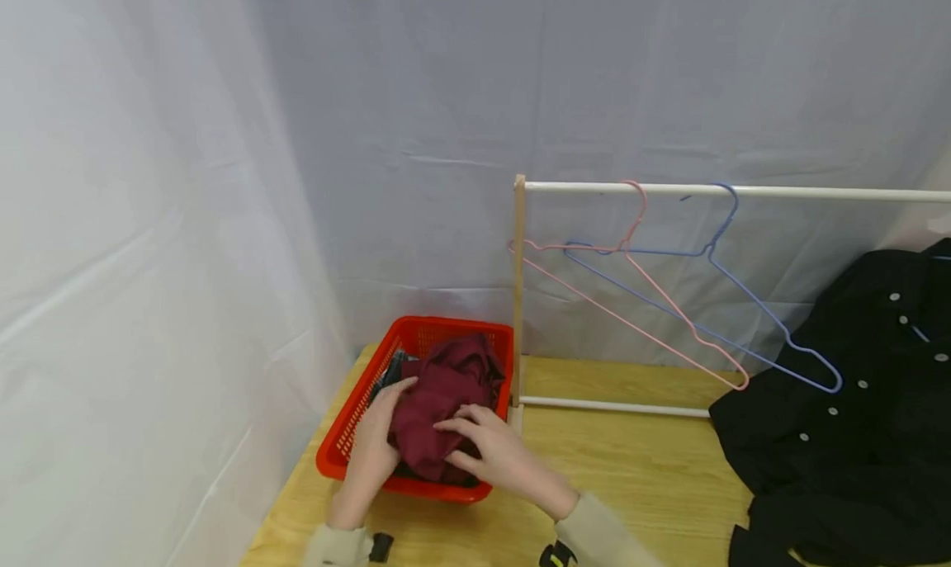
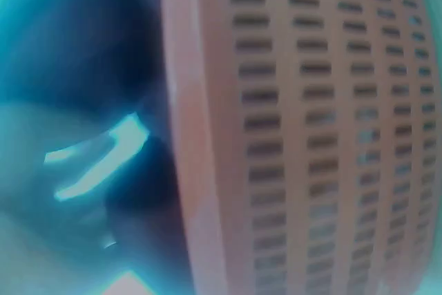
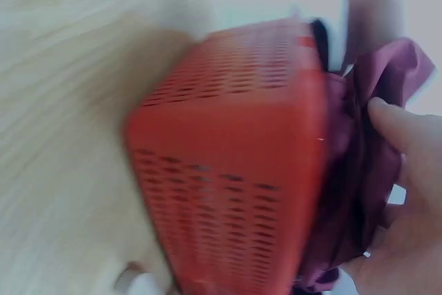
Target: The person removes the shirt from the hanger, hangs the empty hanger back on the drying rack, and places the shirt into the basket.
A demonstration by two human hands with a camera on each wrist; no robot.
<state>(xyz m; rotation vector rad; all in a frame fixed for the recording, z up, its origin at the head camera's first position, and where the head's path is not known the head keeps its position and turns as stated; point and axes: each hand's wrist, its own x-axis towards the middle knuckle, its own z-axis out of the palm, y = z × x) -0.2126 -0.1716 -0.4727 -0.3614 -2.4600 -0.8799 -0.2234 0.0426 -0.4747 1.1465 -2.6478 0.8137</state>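
Observation:
A crumpled maroon garment [image 1: 438, 398] lies heaped in a red plastic basket [image 1: 416, 490]. My left hand [image 1: 376, 439] grips the garment's left side, its thumb partly hidden by the cloth. From the right, my right hand [image 1: 494, 451] holds the front of the same garment with bent fingers. The right wrist view shows the right thumb [image 3: 394, 126] pressed on a fold of the maroon cloth [image 3: 359, 170], beside the basket's rim. In the left wrist view, the slotted basket wall [image 2: 304, 101] fills the right side, and the rest is dark and blurred.
Right of the basket stands a rack with a wooden post [image 1: 519, 295] and white rail [image 1: 817, 192]. A pink hanger [image 1: 669, 299] and a blue hanger [image 1: 765, 307] hang there. A black buttoned garment [image 1: 854, 435] covers the wooden table's [image 1: 624, 468] right side. Pale sheeting [image 1: 416, 138] encloses the back and left.

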